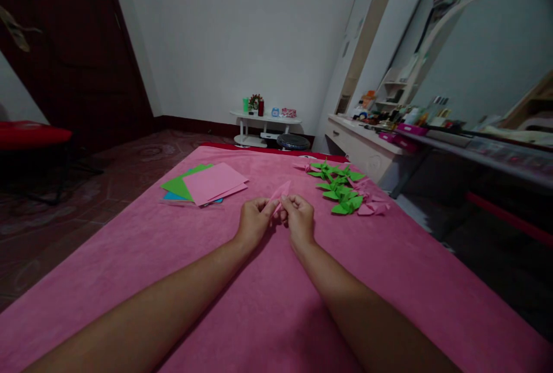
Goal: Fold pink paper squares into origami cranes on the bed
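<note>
Between my two hands is a small folded piece of pink paper [282, 190], its pointed end facing away from me. My left hand [254, 219] pinches its left side between thumb and fingers. On the other side my right hand [299, 216] grips the lower right edge the same way. The fingers hide the paper's lower part. To the right lie several folded green paper cranes [341, 191], with folded pink paper cranes [375, 207] among and beside them. Left of my hands is a loose stack of square sheets, with pink paper [216, 182] over green paper [175, 183] and blue.
A pink cloth [207, 304] covers the surface under my hands. Beyond its far edge stands a low white table [265, 117] with small items. A dresser [367, 143] with bottles and boxes runs along the right. A red stool [32, 134] stands at left.
</note>
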### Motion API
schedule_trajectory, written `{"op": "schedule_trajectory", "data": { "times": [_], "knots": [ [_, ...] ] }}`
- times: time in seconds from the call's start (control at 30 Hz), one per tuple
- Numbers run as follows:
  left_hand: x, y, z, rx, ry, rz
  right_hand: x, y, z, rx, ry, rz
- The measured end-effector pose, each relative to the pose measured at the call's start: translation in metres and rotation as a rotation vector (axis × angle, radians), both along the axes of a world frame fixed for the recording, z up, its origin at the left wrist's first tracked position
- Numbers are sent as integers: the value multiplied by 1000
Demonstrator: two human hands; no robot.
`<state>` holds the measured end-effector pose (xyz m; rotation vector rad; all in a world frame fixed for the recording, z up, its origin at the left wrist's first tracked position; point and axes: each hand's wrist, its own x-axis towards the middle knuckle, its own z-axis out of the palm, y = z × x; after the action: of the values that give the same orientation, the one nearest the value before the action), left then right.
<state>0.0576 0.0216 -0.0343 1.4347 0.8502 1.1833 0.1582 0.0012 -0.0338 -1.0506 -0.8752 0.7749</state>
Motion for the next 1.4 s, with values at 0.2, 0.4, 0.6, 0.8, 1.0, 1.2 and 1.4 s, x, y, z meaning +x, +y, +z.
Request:
{"op": "schedule_trajectory", "data": {
  "times": [0.2, 0.4, 0.6, 0.8, 1.0, 1.2, 1.4],
  "knots": [
    [-1, -7, 5, -21, -38, -111, 3, -4, 1, 27, 42, 7],
    [-3, 0, 1, -37, -6, -141, 7, 0, -5, 9, -37, -33],
    [-18, 14, 6, 234, 211, -134, 37, 3, 6, 76, -213, -134],
    [-24, 17, 6, 391, 332, -143, 55, 0, 18, 79, -547, 162],
    [-23, 16, 5, 440, 329, -115, 56, 1, 13, 32, -529, 207],
    [-26, 16, 8, 523, 421, -171, 52, -2, 19, 19, -595, 240],
    [-28, 18, 4, 613, 536, -180, 51, -3, 19, 72, -830, 274]
  ]
}}
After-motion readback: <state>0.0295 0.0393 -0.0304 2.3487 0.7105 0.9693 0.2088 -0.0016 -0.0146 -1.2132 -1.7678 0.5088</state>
